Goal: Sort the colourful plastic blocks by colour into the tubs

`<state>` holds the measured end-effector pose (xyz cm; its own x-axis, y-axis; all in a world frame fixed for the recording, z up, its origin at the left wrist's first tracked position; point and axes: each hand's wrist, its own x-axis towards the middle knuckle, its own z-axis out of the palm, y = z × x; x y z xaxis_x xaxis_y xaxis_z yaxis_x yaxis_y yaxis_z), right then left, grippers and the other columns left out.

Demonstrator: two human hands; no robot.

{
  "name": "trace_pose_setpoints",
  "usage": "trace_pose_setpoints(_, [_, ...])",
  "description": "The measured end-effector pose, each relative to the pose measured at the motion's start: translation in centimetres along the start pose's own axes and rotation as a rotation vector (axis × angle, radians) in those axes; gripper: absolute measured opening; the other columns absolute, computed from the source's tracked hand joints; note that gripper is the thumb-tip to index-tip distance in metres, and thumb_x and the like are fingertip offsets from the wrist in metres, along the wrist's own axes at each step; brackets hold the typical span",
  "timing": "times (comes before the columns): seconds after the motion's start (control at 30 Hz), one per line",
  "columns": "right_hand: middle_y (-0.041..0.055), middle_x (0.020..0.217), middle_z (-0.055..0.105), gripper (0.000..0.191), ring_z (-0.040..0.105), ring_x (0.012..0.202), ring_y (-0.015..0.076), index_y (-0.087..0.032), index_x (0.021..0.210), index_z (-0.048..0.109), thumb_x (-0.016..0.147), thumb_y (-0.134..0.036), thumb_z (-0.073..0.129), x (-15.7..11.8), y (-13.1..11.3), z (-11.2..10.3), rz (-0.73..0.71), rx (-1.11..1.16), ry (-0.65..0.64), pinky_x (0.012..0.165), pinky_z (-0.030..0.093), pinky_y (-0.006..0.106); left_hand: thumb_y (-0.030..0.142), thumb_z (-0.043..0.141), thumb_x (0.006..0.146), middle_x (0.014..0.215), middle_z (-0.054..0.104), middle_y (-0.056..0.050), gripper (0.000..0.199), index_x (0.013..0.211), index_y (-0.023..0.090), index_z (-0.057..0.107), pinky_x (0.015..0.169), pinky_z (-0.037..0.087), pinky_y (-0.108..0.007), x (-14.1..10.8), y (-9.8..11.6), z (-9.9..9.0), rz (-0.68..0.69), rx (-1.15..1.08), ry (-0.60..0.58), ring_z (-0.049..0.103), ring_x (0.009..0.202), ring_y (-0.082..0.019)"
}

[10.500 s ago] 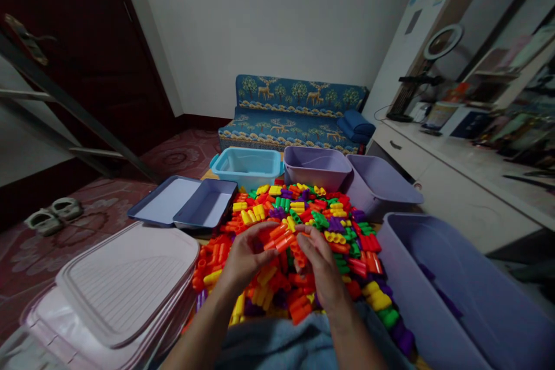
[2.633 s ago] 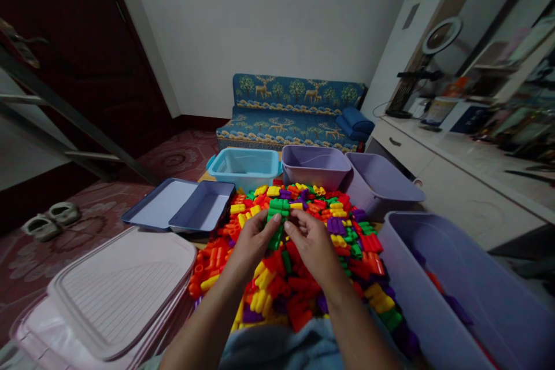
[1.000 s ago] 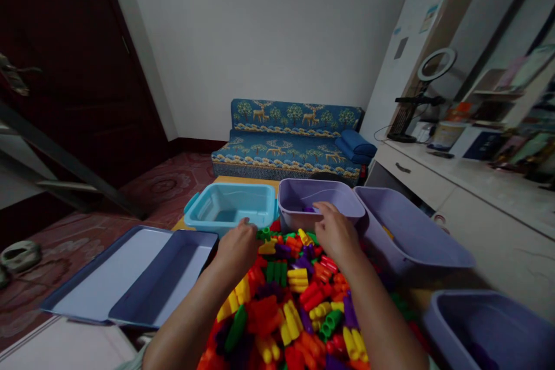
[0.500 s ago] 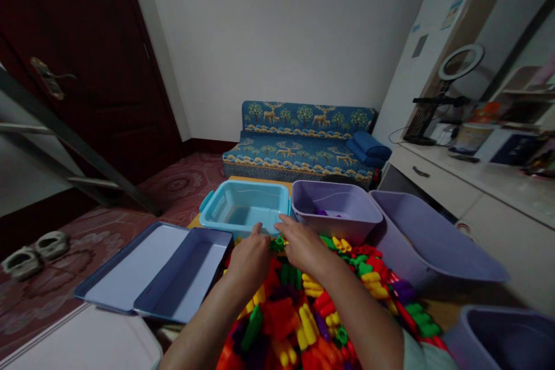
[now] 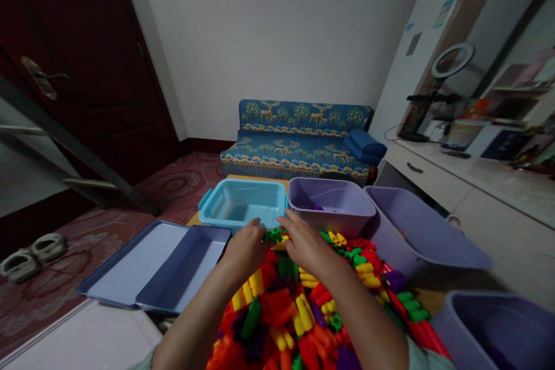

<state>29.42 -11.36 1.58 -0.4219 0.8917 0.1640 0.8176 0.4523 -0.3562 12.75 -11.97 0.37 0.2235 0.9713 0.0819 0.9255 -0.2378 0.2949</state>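
Observation:
My left hand (image 5: 248, 247) reaches over the far end of a heap of plastic building pieces (image 5: 280, 306), close to the front rim of a light blue bin (image 5: 208, 217). Its fingers are partly bent, and I see nothing held in them. Opposite it, my right hand (image 5: 302, 244) has its thumb and index finger apart, pointing toward the left. A green piece (image 5: 273, 235) and a yellow piece (image 5: 280, 243) show between the two hands; whether fingers touch them I cannot tell. The fingertips' undersides are hidden.
A purple bin (image 5: 332, 217) with a few purple pieces stands beyond my right hand. Farther right are a larger purple bin (image 5: 427, 248) and another purple container (image 5: 459, 329). An open blue box (image 5: 151, 295) lies at left. Behind the table is a patterned sofa (image 5: 295, 144).
My view has shifted slightly. The fingers, with the index fingers stretched forward before, are now bent a little more, and more of a yellow piece shows between the hands.

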Motion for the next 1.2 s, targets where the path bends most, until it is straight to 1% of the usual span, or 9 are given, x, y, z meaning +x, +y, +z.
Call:
trace_pose_setpoints(0.1, [0.012, 0.147, 0.044, 0.053, 0.048, 0.131, 0.0243, -0.017, 0.13, 0.056, 0.078, -0.008, 0.05, -1.8, -0.1, -0.7, 0.019, 0.101, 0.088, 0.109, 0.038, 0.037, 0.032, 0.056, 0.086, 0.099, 0.071, -0.013, 0.023, 0.088, 0.015, 0.071, 0.08, 0.047, -0.028, 0.9, -1.1, -1.7, 0.033, -0.088, 0.103, 0.067, 0.091, -0.023])
trace_pose_setpoints(0.2, [0.0106, 0.146, 0.046, 0.05, 0.048, 0.131, 0.0231, -0.018, 0.13, 0.057, 0.08, -0.012, 0.053, -3.9, -0.2, -1.1, 0.056, 0.186, 0.132, 0.111, 0.036, 0.037, 0.039, 0.052, 0.087, 0.079, 0.071, -0.01, 0.03, 0.084, 0.015, 0.07, 0.071, 0.046, -0.027, 2.5, -2.1, -3.6, -0.132, -0.063, 0.164, 0.067, 0.078, -0.022])
trace_pose_setpoints(0.27, [0.0097, 0.145, 0.047, 0.05, 0.046, 0.132, 0.0224, -0.018, 0.131, 0.057, 0.081, -0.014, 0.053, -5.3, 0.0, -1.1, 0.092, 0.224, 0.154, 0.112, 0.034, 0.037, 0.04, 0.058, 0.084, 0.1, 0.071, -0.013, 0.032, 0.1, 0.014, 0.068, 0.078, 0.047, -0.028, 3.4, -2.5, -4.3, -0.187, -0.005, 0.206, 0.066, 0.092, -0.024])
trace_pose_setpoints(0.4, [0.009, 0.143, 0.049, 0.048, 0.049, 0.129, 0.0225, -0.02, 0.13, 0.057, 0.082, -0.018, 0.053, -8.1, 1.0, -0.5, 0.174, 0.307, 0.215, 0.111, 0.037, 0.041, 0.036, 0.064, 0.081, 0.144, 0.044, -0.021, 0.063, 0.137, 0.013, 0.046, 0.094, 0.045, -0.034, 2.5, -1.9, -3.7, -0.144, -0.011, 0.361, 0.06, 0.114, -0.028])
trace_pose_setpoints(0.47, [0.0097, 0.139, 0.053, 0.045, 0.06, 0.115, 0.0218, -0.021, 0.127, 0.059, 0.082, -0.02, 0.052, -9.6, 1.7, 0.0, 0.231, 0.373, 0.254, 0.103, 0.046, 0.04, 0.033, 0.059, 0.085, 0.138, 0.052, -0.019, 0.055, 0.136, 0.014, 0.049, 0.093, 0.047, -0.034, 0.5, -0.7, -2.4, -0.039, -0.116, 0.318, 0.064, 0.107, -0.025])
trace_pose_setpoints(0.6, [0.0114, 0.125, 0.062, 0.035, 0.068, 0.095, 0.02, -0.019, 0.115, 0.065, 0.083, -0.026, 0.053, -12.0, 2.6, 1.3, 0.329, 0.522, 0.347, 0.087, 0.055, 0.036, 0.021, 0.057, 0.084, 0.107, 0.072, -0.008, 0.028, 0.108, 0.019, 0.071, 0.091, 0.048, -0.03, -3.5, 2.5, 1.1, 0.142, -0.279, 0.046, 0.066, 0.101, -0.021])
trace_pose_setpoints(0.73, [0.0127, 0.114, 0.068, 0.031, 0.069, 0.092, 0.0211, -0.017, 0.108, 0.067, 0.084, -0.032, 0.053, -13.2, 2.7, 1.9, 0.327, 0.59, 0.421, 0.081, 0.057, 0.035, 0.014, 0.055, 0.081, 0.118, 0.067, -0.009, 0.039, 0.118, 0.019, 0.067, 0.099, 0.045, -0.031, -4.5, 4.3, 3.5, 0.161, -0.236, 0.071, 0.06, 0.112, -0.022])
trace_pose_setpoints(0.97, [0.0131, 0.109, 0.069, 0.03, 0.069, 0.087, 0.0212, -0.015, 0.104, 0.069, 0.084, -0.032, 0.054, -13.1, 1.9, 1.4, 0.278, 0.6, 0.473, 0.077, 0.058, 0.034, 0.014, 0.057, 0.07, 0.112, 0.065, -0.011, 0.058, 0.128, 0.025, 0.061, 0.087, 0.051, -0.033, -3.1, 4.5, 3.6, 0.186, -0.1, -0.03, 0.065, 0.1, -0.025])
trace_pose_setpoints(1.2, [0.0108, 0.113, 0.067, 0.027, 0.067, 0.096, 0.0212, -0.019, 0.105, 0.07, 0.087, -0.027, 0.051, -13.3, 0.9, 1.5, 0.184, 0.543, 0.479, 0.078, 0.058, 0.033, 0.012, 0.054, 0.074, 0.098, 0.065, -0.012, 0.037, 0.107, 0.017, 0.071, 0.079, 0.049, -0.03, -4.2, 5.6, 2.1, 0.143, -0.154, 0.128, 0.064, 0.087, -0.022])
